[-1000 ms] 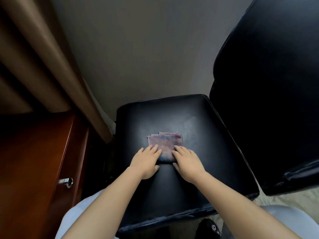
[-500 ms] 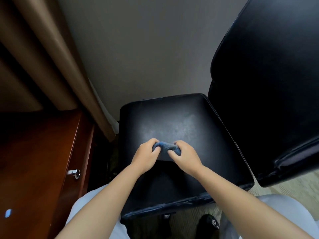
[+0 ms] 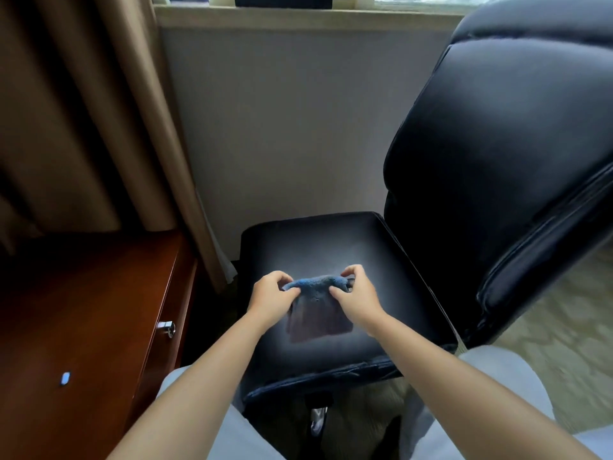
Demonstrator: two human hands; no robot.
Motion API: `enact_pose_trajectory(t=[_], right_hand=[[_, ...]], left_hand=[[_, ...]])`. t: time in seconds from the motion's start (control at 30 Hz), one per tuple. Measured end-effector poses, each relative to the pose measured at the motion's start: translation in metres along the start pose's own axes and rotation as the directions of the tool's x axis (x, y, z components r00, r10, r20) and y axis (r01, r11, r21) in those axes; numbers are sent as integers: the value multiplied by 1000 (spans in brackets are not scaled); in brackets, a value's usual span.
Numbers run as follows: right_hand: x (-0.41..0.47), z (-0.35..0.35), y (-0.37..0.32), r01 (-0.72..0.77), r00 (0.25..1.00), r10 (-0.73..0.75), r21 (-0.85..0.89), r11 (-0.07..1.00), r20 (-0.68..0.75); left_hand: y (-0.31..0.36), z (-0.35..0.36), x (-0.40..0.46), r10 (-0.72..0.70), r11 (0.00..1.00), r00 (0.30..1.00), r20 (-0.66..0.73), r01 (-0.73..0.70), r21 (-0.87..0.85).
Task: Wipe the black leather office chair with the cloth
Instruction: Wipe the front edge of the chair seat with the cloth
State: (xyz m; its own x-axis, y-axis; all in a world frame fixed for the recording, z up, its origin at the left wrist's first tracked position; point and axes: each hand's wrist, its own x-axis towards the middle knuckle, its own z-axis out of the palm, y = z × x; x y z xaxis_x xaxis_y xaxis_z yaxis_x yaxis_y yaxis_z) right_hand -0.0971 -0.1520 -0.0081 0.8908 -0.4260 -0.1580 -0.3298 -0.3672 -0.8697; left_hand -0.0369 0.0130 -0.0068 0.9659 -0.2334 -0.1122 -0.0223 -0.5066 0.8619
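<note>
The black leather office chair fills the middle and right of the head view, its seat [image 3: 331,240] in front of me and its tall backrest [image 3: 491,167] rising at the right. A blue and purplish cloth [image 3: 313,307] hangs a little above the seat. My left hand [image 3: 270,298] pinches its upper left corner and my right hand [image 3: 356,297] pinches its upper right corner. The cloth's top edge is bunched between the two hands and its lower part drapes toward the seat.
A reddish wooden cabinet [image 3: 86,307] with a metal lock [image 3: 167,327] stands at the left. Brown curtains [image 3: 99,104] hang behind it. A grey wall [image 3: 282,121] under a window sill lies beyond the chair. Patterned carpet [image 3: 560,320] shows at the right.
The cloth lay flat on the seat under both hands. Both hands gathered it, took hold of its edge and lifted it off the seat. The view has tilted upward.
</note>
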Motion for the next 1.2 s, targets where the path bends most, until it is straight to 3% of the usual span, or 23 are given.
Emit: enact_pose_trajectory(t=[0.1,0.17,0.27,0.33,0.4,0.5,0.57,0.7,0.8,0.87,0.97,1.07,1.13,1.2], right_hand=[[-7,-5,-3,141,990,-127,-280,950,69],[-9,-9,-5,220,975,-211,-435,873,71],[-5,-11,-6,274,950,-313,-475,836,-3],[0,-8,3,265,958,-284,-487,832,36],[4,-3,20,233,973,-184,-558,796,143],[7,8,53,243,953,-61,-627,740,297],[12,14,67,233,944,-25,-609,758,330],[29,23,71,167,976,-63,-535,828,208],[38,31,67,141,990,-121,-508,850,72],[41,40,68,181,982,-180,-513,839,52],[42,52,76,274,962,-236,-508,817,139],[41,58,83,401,916,-324,-593,698,239],[41,58,81,472,873,-441,-584,660,207],[39,60,77,562,821,-489,-563,606,294]], left_hand=[[0,-6,-5,58,994,998,-8,-57,90],[2,-9,-8,168,963,985,-43,-154,221],[0,-11,-10,389,879,917,-89,-341,332],[-12,-7,-8,471,823,879,-71,-410,392],[-30,-1,-8,415,796,909,31,-379,472],[-62,12,-11,195,747,938,286,-331,576],[-75,18,-11,114,807,933,342,-288,515],[-79,20,9,82,905,976,201,-157,394],[-77,25,23,182,857,977,109,-212,469],[-79,29,27,265,783,956,123,-288,551],[-90,35,26,217,708,948,233,-317,631],[-103,38,23,141,834,974,176,-212,510],[-106,37,21,139,891,981,136,-184,416],[-107,35,19,118,931,990,72,-136,338]])
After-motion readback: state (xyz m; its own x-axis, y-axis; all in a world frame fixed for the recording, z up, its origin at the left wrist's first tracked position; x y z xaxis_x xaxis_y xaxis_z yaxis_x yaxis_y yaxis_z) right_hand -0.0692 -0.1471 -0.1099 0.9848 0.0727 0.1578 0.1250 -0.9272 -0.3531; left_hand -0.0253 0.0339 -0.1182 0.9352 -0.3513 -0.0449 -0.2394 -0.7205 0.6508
